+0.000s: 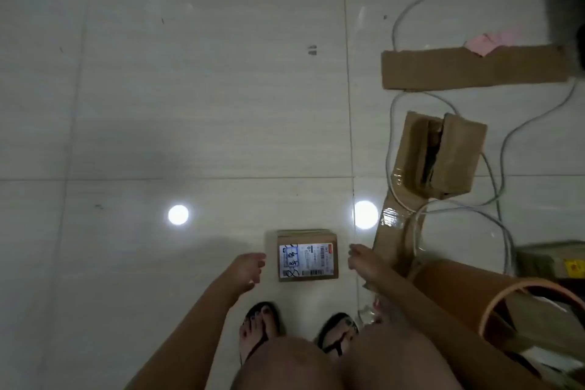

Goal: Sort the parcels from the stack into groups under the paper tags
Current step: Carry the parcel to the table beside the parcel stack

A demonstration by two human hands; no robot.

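Flanking one labelled parcel (307, 258) | left hand (250, 271) relaxed, empty | right hand (364, 263) relaxed, empty | one opened box (440, 155) nearby

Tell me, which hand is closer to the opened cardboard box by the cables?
Right. The right hand is below-left of the opened box in the picture; the left hand is farther left, past the labelled parcel.

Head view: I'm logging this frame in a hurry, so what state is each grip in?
Left grip: open, holding nothing, just left of the parcel.
Right grip: open, holding nothing, just right of it.
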